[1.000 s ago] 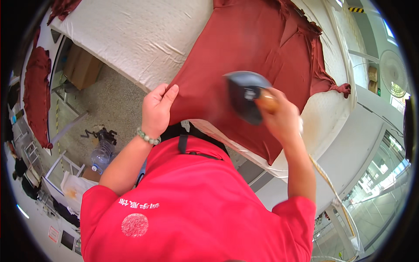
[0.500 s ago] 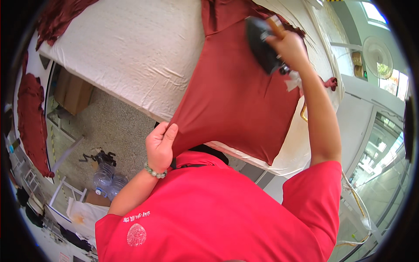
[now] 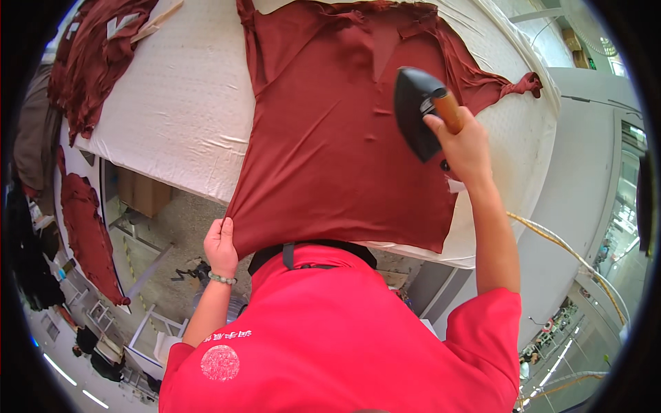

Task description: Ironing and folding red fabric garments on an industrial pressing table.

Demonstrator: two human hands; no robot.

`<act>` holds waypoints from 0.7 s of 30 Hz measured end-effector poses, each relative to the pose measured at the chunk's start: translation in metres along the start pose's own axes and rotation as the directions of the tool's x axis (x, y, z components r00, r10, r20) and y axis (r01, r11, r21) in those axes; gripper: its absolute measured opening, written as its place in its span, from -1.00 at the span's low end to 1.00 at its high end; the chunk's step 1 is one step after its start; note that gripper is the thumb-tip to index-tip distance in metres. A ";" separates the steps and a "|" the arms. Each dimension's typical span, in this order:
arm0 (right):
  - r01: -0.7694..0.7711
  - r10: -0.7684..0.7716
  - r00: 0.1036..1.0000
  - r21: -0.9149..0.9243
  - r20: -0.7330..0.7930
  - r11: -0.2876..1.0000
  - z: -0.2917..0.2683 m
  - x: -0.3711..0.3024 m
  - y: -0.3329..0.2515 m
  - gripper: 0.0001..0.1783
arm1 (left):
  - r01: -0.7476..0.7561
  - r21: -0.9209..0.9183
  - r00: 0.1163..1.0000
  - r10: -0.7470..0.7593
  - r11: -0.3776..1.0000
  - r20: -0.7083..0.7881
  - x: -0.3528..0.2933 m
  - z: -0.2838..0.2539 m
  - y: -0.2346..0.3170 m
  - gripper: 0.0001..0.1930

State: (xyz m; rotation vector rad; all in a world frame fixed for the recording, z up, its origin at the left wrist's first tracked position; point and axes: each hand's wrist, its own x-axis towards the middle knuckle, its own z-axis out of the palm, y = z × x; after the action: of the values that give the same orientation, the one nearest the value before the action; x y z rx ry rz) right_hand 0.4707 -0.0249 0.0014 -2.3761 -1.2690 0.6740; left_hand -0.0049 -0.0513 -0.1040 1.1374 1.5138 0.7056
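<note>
A dark red garment lies spread over the white padded table, with soft creases across its body and a bunched, twisted end at the right. My left hand is closed on its near left corner at the table's front edge, thumb on top. In my right hand is a black iron with a brown handle, my fingers wrapped round that handle. The iron is over the right part of the garment, its tip pointing away from me. Whether its sole touches the cloth I cannot tell.
Bunched dark red garments lie at the table's far left. Another dark red piece is lower left. A cardboard box sits under the table. A yellowish and white hose curves along the right side.
The iron has come nearer to me across the garment. My left hand has shifted left with the corner. More of the garment's far end now shows, as the view has shifted.
</note>
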 end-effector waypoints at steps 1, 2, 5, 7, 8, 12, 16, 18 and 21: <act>0.041 -0.041 0.999 -0.002 -0.018 0.999 -0.004 -0.004 -0.003 -0.61 | -0.008 0.015 1.000 0.008 1.000 0.000 0.001 0.000 -0.002 -0.73; 0.038 -0.038 0.999 0.014 -0.020 0.999 -0.006 -0.005 -0.007 -0.61 | -0.013 0.091 1.000 0.013 0.996 0.004 0.003 -0.005 -0.005 -0.73; 0.124 -0.111 0.943 -0.022 0.312 0.992 -0.011 -0.008 -0.022 -0.62 | -0.017 0.249 1.000 0.015 0.968 0.009 0.001 -0.012 -0.015 -0.71; 0.106 -0.098 0.981 -0.043 0.165 0.993 -0.012 0.001 0.008 -0.61 | -0.071 0.323 0.996 0.084 0.944 -0.028 0.002 -0.011 -0.021 -0.70; 0.091 -0.090 0.996 -0.069 0.023 0.993 -0.013 0.009 0.033 -0.61 | -0.094 0.358 0.992 0.119 0.929 -0.049 0.001 -0.010 -0.024 -0.69; -0.130 0.066 0.963 -0.239 -0.261 0.962 -0.056 0.024 0.140 -0.53 | 0.035 0.566 0.999 -0.007 0.824 -0.052 0.009 -0.014 -0.030 -0.79; -0.351 0.310 0.931 -0.234 -0.194 0.907 -0.101 -0.001 0.221 -0.52 | -0.216 0.658 0.951 0.308 0.721 -0.025 0.061 0.033 0.040 -0.76; -0.308 0.247 0.944 -0.312 -0.219 0.899 -0.105 -0.011 0.251 -0.52 | -0.441 0.656 0.865 0.485 0.613 0.129 0.121 0.065 0.088 -0.64; -0.496 0.449 0.866 -0.501 -0.221 0.709 -0.112 -0.002 0.243 -0.38 | -0.670 0.577 0.710 0.630 0.467 0.315 0.216 0.119 0.145 -0.53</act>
State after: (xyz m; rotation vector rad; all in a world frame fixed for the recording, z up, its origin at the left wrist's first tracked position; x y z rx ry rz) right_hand 0.6957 -0.1650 -0.0322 -3.2316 -0.8805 0.3565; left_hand 0.1556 0.1855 -0.0916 2.3657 1.2625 0.6158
